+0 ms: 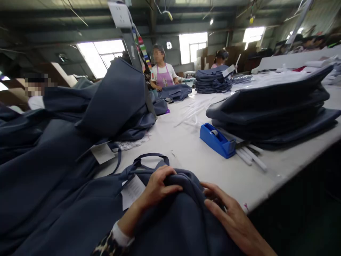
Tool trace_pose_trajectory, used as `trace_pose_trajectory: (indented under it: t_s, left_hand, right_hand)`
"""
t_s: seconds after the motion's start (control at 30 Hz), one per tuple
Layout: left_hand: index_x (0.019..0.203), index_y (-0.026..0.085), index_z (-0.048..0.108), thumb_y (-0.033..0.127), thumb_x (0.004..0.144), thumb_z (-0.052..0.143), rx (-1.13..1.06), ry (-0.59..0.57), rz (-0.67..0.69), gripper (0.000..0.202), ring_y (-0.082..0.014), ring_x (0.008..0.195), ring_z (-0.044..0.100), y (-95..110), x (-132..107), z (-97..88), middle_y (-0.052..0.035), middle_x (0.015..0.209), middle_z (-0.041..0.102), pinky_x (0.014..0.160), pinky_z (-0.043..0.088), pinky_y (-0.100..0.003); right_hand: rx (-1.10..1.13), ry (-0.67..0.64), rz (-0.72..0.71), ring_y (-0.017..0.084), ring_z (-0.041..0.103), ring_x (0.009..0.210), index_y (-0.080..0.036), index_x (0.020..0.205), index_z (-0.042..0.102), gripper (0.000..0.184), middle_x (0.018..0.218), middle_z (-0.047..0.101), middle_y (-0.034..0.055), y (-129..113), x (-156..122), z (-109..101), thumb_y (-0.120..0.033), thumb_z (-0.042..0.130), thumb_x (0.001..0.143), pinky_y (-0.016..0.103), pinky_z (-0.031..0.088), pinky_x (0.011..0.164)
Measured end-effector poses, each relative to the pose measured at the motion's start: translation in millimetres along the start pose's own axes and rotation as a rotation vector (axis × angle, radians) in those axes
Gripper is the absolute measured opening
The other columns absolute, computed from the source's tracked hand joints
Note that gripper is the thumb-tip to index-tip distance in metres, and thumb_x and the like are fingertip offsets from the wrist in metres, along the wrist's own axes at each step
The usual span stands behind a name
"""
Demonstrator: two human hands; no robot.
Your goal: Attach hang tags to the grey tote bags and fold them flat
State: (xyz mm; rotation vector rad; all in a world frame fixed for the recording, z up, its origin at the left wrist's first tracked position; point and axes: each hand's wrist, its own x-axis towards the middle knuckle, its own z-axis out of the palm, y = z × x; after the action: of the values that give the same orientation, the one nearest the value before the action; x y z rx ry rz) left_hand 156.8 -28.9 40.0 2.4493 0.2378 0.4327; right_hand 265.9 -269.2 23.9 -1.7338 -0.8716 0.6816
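A dark blue fabric item (170, 217) with a strap loop lies before me at the table's near edge. My left hand (160, 185) is closed on its folded top edge, with the thumb on the near side and the fingers curled over. To the right, my right hand (226, 209) grips the same item's side edge between thumb and fingers; the fingertips are partly hidden by the cloth. A white printed tag (133, 192) hangs from the item beside my left wrist. What the inside of the item holds cannot be seen.
A heap of dark blue fabric (114, 99) fills the left. On the white table (183, 153) are a blue tape dispenser (217, 140), white tubes (252, 158) and a folded dark blue stack (266, 110). A person in a purple apron (165, 76) stands across.
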Motion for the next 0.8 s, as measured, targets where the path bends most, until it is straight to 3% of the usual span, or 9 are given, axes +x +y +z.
trace_pose_trajectory:
  t_s: [0.1, 0.2, 0.3, 0.43, 0.53, 0.63, 0.7, 0.8]
  left_hand:
    - [0.08, 0.018, 0.059, 0.041, 0.084, 0.072, -0.041, -0.083, -0.012, 0.026, -0.016, 0.078, 0.052, 2.5, -2.4, -7.7, 0.0009, 0.08, 0.058, 0.072, 0.038, -0.028]
    - [0.077, 0.018, 0.058, 0.041, 0.083, 0.073, -0.071, -0.134, -0.02, 0.028, -0.0141, 0.073, 0.051, 5.6, -2.2, -15.4, 0.0024, 0.076, 0.056, 0.068, 0.036, -0.026]
    - [0.08, 0.018, 0.059, 0.04, 0.083, 0.074, -0.09, -0.14, -0.017, 0.027, -0.0136, 0.073, 0.052, 9.1, -2.9, -20.6, 0.0029, 0.076, 0.057, 0.068, 0.037, -0.025]
    - [0.084, 0.019, 0.06, 0.04, 0.079, 0.078, -0.087, -0.141, -0.04, 0.028, -0.0133, 0.072, 0.053, 13.7, -4.1, -23.4, 0.0035, 0.077, 0.059, 0.066, 0.039, -0.024]
    - [0.1, 0.022, 0.064, 0.042, 0.073, 0.083, -0.093, -0.161, -0.071, 0.038, -0.015, 0.079, 0.057, 18.6, -4.5, -28.5, 0.0029, 0.088, 0.064, 0.069, 0.042, -0.024]
    - [0.104, 0.026, 0.067, 0.043, 0.078, 0.079, -0.09, -0.279, -0.053, 0.033, -0.0155, 0.082, 0.059, 25.1, -6.1, -39.9, 0.0032, 0.091, 0.066, 0.072, 0.043, -0.024]
    - [0.094, 0.026, 0.069, 0.044, 0.083, 0.073, -0.087, -0.385, -0.015, 0.022, -0.0151, 0.078, 0.059, 28.8, -7.8, -48.5, 0.0029, 0.083, 0.064, 0.07, 0.042, -0.024]
    - [0.081, 0.024, 0.069, 0.044, 0.088, 0.067, -0.104, -0.485, 0.016, 0.022, -0.016, 0.076, 0.058, 31.6, -9.7, -56.4, 0.0013, 0.077, 0.059, 0.067, 0.041, -0.025]
  right_hand:
    - [0.068, 0.049, 0.107, 0.022, 0.064, 0.099, -0.025, 0.118, 0.063, 0.044, 0.11, 0.069, 0.0056, 12.3, 11.0, -17.2, -0.059, 0.048, 0.094, 0.033, 0.051, 0.086]
    - [0.049, -0.05, 0.128, 0.019, 0.063, 0.086, -0.024, 0.105, 0.064, 0.04, 0.096, 0.068, 0.0027, 23.6, 26.9, -21.2, -0.059, 0.049, 0.094, 0.03, 0.05, 0.076]
    - [0.034, -0.148, 0.118, 0.018, 0.061, 0.081, -0.023, 0.104, 0.062, 0.04, 0.089, 0.066, 0.0012, 24.5, 44.8, -16.3, -0.06, 0.051, 0.092, 0.029, 0.047, 0.071]
    - [-0.045, -0.141, 0.093, 0.017, 0.059, 0.078, -0.023, 0.112, 0.058, 0.042, 0.087, 0.065, -0.0001, 18.5, 71.4, -3.0, -0.059, 0.056, 0.09, 0.029, 0.043, 0.067]
    - [-0.144, -0.169, 0.031, 0.016, 0.054, 0.072, -0.021, 0.092, 0.059, 0.03, 0.078, 0.06, -0.0016, 16.1, 86.5, 7.9, -0.051, 0.058, 0.09, 0.029, 0.039, 0.065]
    - [-0.082, -0.165, -0.025, 0.014, 0.052, 0.071, -0.021, 0.08, 0.056, 0.03, 0.075, 0.058, -0.0028, 15.3, 93.2, 13.1, -0.046, 0.052, 0.095, 0.027, 0.038, 0.065]
    - [-0.006, -0.164, -0.028, 0.014, 0.051, 0.071, -0.02, 0.079, 0.057, 0.032, 0.074, 0.056, -0.0036, 16.0, 94.9, 13.9, -0.048, 0.051, 0.095, 0.026, 0.039, 0.064]
    - [0.038, -0.156, -0.009, 0.014, 0.051, 0.069, -0.02, 0.078, 0.058, 0.036, 0.073, 0.056, -0.0035, 20.0, 97.6, 14.3, -0.051, 0.051, 0.094, 0.025, 0.039, 0.062]
